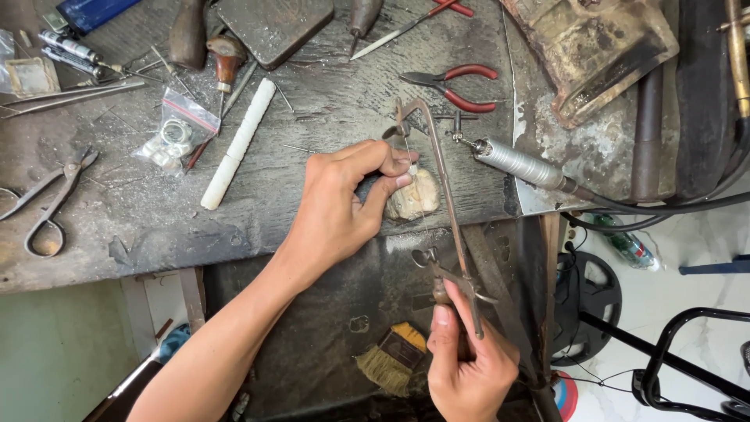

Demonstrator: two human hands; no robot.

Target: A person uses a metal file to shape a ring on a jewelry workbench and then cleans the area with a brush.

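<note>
My left hand [344, 199] rests on the worn dark workbench [117, 227], with thumb and fingers pinched on a small pale piece [412, 169] atop a light wooden bench peg [416, 197]. My right hand [467, 363] is below the bench edge, closed around the handle of a metal jeweller's saw frame [445, 180]. The frame stands nearly upright, and its thin blade runs down past the pinched piece. What exactly the small piece is cannot be made out.
Red-handled pliers [457, 86] and a silver rotary handpiece [519, 166] with its black cable lie right of the peg. A white stick [238, 144], a small plastic bag [176, 133], shears [51, 207] and files lie left. A brush [393, 359] sits in the tray below.
</note>
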